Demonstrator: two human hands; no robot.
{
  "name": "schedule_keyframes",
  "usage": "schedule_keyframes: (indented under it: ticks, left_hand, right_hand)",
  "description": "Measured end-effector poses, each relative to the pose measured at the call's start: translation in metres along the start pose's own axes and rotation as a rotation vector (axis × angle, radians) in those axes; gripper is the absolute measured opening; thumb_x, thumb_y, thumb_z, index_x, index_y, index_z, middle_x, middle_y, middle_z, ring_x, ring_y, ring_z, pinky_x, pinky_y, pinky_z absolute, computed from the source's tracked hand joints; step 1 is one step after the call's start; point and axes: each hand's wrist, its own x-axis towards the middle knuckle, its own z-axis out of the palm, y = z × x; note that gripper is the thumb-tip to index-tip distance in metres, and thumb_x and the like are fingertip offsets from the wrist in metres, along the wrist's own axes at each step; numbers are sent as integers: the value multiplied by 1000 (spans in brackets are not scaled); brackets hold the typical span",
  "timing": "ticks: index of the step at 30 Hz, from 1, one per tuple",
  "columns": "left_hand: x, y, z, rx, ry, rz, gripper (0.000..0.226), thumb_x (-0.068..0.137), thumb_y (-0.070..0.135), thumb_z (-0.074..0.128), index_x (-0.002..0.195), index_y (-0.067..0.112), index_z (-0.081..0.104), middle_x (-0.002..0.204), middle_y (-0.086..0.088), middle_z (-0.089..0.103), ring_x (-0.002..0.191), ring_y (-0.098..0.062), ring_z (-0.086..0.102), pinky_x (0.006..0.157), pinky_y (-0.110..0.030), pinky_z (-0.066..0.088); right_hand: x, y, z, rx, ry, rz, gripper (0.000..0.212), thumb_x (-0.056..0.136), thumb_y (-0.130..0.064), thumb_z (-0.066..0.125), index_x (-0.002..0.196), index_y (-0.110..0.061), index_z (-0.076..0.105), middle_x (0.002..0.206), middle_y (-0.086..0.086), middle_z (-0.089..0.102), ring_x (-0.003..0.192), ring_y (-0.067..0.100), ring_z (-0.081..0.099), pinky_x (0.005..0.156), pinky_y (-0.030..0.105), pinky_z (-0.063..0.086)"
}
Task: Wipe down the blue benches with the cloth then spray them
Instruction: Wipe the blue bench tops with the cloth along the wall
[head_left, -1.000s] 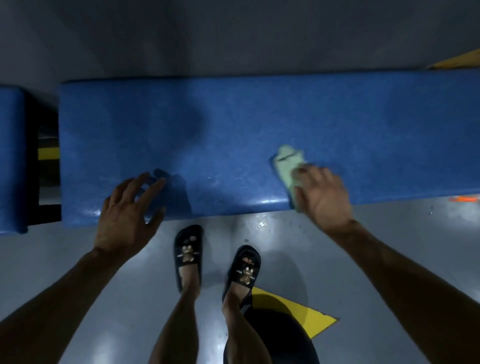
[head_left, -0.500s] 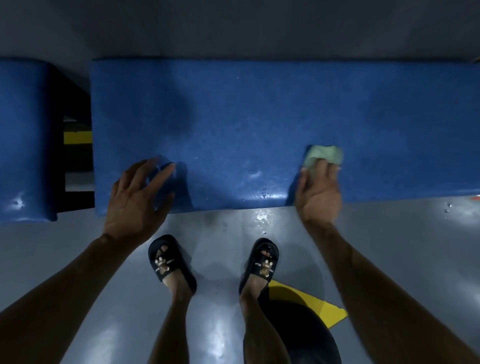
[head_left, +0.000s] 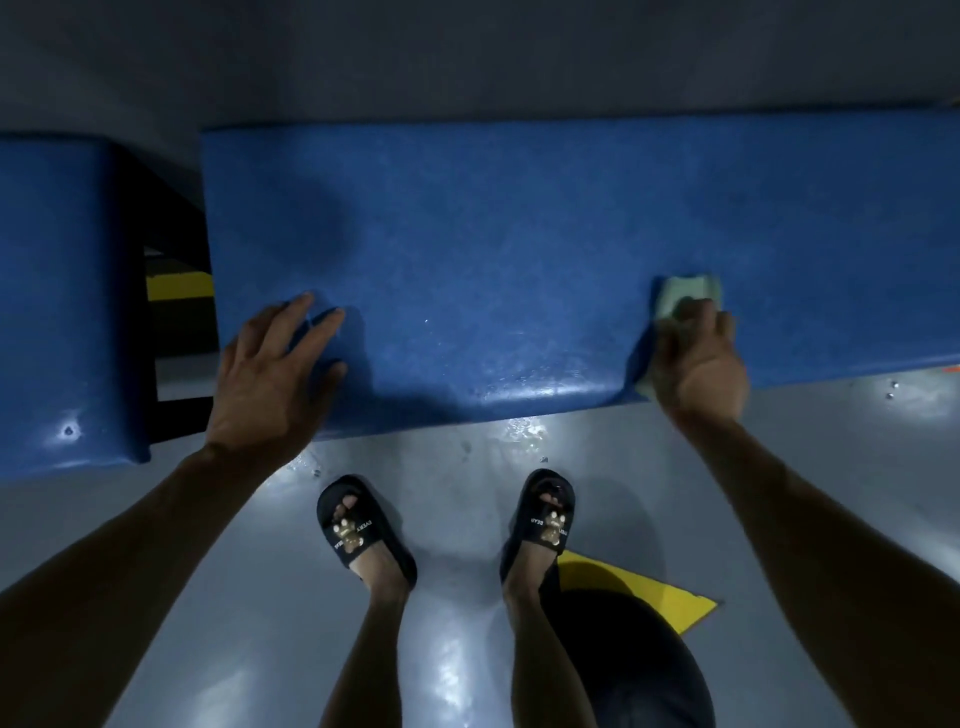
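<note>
**Dim room, glossy grey floor**

Grey floor (head_left: 467, 649) is reflecting overhead light in bright patches, esp. near the middle. A yellow floor marking (head_left: 639, 592) is showing at lower right, partly under shadow. Small water droplets (head_left: 891, 389) are glinting on the floor at right. Dark grey wall (head_left: 467, 57) is running across the top, w/ very little light reaching it. In a dark gap at left, a yellow stripe (head_left: 179, 286) is showing btwn black frame parts (head_left: 171, 218).

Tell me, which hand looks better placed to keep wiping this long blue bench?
The right hand: it already grips the pale green cloth against the long blue padded bench. The left hand is empty, with open fingers over the bench's near edge.
</note>
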Motion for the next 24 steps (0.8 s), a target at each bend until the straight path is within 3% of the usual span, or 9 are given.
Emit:
schedule_keyframes:
  ticks: [4,6,9,13,15,18,20,22,24]
  left_hand:
    - [5,-14,-5,49,-51,16,62,94,55,36,151,30,35,160,-6,29,144,-35,26,110,-61,33]
    - [8,-16,-6,68,-62,22,61,93,55,40,150,32,38,159,-4,32,142,-34,29,106,-60,38]
    - [10,-15,-7,93,-51,7,57,95,51,48,148,33,40,158,-2,34,139,-33,33,102,-59,40]
    - [11,-14,-7,112,-80,-18,61,94,50,54,150,35,37,160,-1,31,140,-33,31,105,-59,36]
    - [12,-14,-8,102,-71,-13,60,92,49,56,149,35,40,159,-1,34,138,-34,34,103,-58,37]
    - [12,-14,-8,101,-49,-3,59,91,48,59,147,34,44,157,-2,37,135,-35,37,101,-56,38]
    - [12,-15,-7,95,-47,-5,59,91,48,59,146,35,44,157,-2,37,135,-35,36,100,-56,38]
    - [13,-16,-6,91,-46,-13,58,91,48,60,145,36,44,156,0,37,134,-34,37,100,-55,38]
    - [13,-16,-5,79,-40,-22,57,90,48,61,144,37,45,156,2,37,133,-34,37,99,-54,38]
  right_hand:
    - [-34,-62,29,20,35,221,42,97,-34,46,131,-10,45,134,20,51,91,47,62,70,47,47]
    - [-76,-122,54,103,36,33,38,96,-35,45,127,-12,49,121,19,60,80,43,64,62,45,50]
    - [-126,-197,71,108,-134,-349,28,96,-36,41,117,-18,45,109,12,59,68,33,62,50,39,53]
    - [-108,-183,55,30,-236,-667,28,92,-37,50,116,-23,46,107,9,61,67,32,65,49,32,49]
    - [-79,-141,39,24,-175,-566,30,91,-36,50,118,-28,41,111,13,63,73,36,66,55,36,51]
    - [-37,-71,12,52,-40,-9,43,88,-39,43,129,-28,33,125,20,56,90,45,63,70,43,46]
    - [-24,-56,9,-13,27,273,59,91,-37,41,144,-14,29,140,21,44,99,50,60,76,47,45]
    - [-33,-84,22,-25,19,386,54,99,-25,43,147,-6,28,146,21,40,105,50,59,82,50,46]
    - [-60,-136,46,16,26,293,44,102,-20,41,144,-10,37,135,21,53,99,46,62,79,48,48]
